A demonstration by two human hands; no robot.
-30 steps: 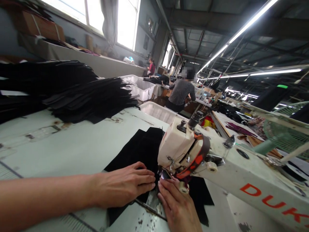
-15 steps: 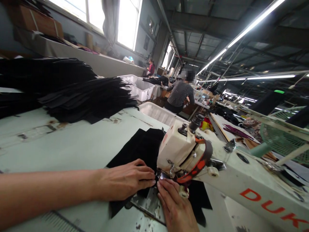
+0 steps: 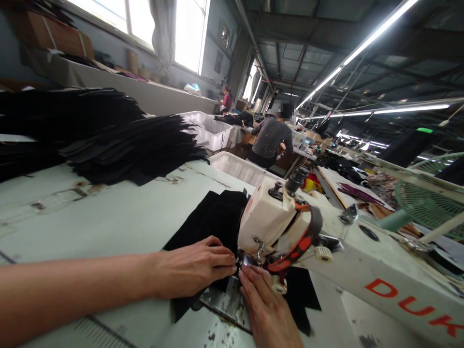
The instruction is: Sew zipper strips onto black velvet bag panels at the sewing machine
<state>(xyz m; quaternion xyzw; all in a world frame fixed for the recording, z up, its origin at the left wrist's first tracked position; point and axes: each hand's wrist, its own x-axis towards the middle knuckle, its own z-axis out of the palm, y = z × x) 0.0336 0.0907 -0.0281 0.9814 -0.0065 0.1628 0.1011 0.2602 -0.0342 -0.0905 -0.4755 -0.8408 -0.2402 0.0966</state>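
Note:
A black fabric piece [image 3: 208, 212] lies under the head of a white sewing machine [image 3: 263, 217], and part of it shows on the right side too. My left hand [image 3: 197, 266] lies on the fabric left of the needle area, fingers stretched out and tips close to the presser foot. From below, my right hand [image 3: 266, 299] reaches in with extended fingers, its tips at the front of the foot beside the metal needle plate [image 3: 228, 304]. The fabric edge under the fingertips and the needle itself are hidden.
Stacks of black cut pieces [image 3: 134, 150] lie at the table's back left. White plastic bins [image 3: 232, 166] stand behind the table. A co-worker in a dark top [image 3: 270, 140] bends over another table. A green fan [image 3: 431, 198] stands at the right.
The view has shifted slightly, so machine and hands sit a little further right. Both hands keep nearly the same place beside the presser foot.

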